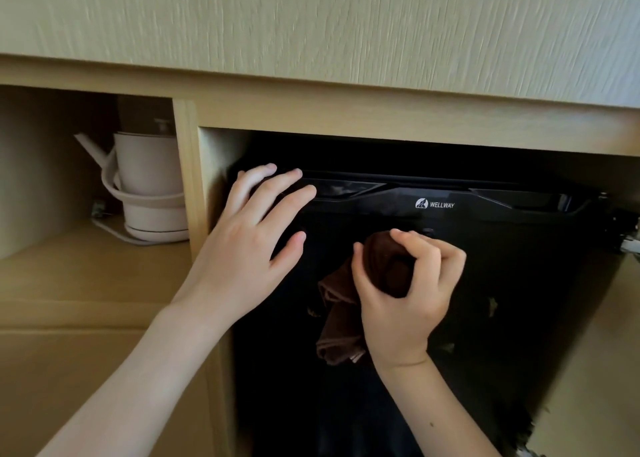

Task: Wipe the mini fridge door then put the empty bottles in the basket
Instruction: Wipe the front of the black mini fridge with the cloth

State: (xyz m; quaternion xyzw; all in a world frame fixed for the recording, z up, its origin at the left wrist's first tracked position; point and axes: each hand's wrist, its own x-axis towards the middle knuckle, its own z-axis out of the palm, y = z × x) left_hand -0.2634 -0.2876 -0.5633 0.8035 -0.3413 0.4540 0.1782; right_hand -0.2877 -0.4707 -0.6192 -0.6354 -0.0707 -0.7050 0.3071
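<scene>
The black mini fridge door [502,283] fills a wooden cabinet bay at centre right, with a white brand mark near its top. My left hand [249,245] lies flat with fingers spread on the door's upper left corner. My right hand [405,297] presses a bunched brown cloth [349,304] against the middle of the door; the cloth's loose end hangs below my palm. No bottles or basket are in view.
A pale electric kettle [149,186] on its base stands in the open compartment to the left. A wooden divider [188,179] separates it from the fridge bay. A light wood panel [311,23] overhangs above. A metal hinge [628,242] shows at the right edge.
</scene>
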